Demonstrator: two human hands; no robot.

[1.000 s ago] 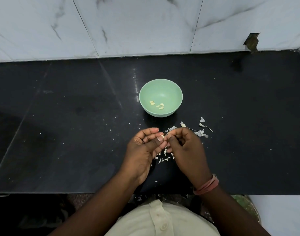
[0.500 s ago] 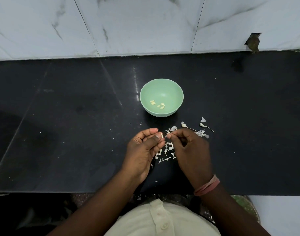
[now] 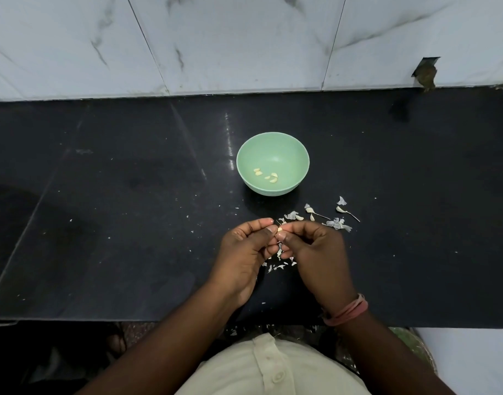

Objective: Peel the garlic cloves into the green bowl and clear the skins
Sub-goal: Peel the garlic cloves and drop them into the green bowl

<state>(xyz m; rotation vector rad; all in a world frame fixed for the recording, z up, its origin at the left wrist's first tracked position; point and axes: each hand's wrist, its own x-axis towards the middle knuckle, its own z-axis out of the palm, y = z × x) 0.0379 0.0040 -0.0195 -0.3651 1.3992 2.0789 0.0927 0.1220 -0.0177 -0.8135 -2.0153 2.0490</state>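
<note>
Since a second ago: hands barely shifted, more skin flakes below | left hand (image 3: pixel 244 252) and right hand (image 3: pixel 316 249) at frame centre, both pinching garlic clove (image 3: pixel 280 230) | small, light, slippery; papery skin tears, best nipped at tip | skins (image 3: pixel 337 223) beyond | green bowl (image 3: pixel 297 155) farther, upper centre

My view is dim overall. Light from above strikes the white wall (image 3: pixel 244 38) and leaves a narrow glare streak on the black counter (image 3: pixel 230 143). Wide-angle distortion bows the edges. My lap lies in shadow.
</note>
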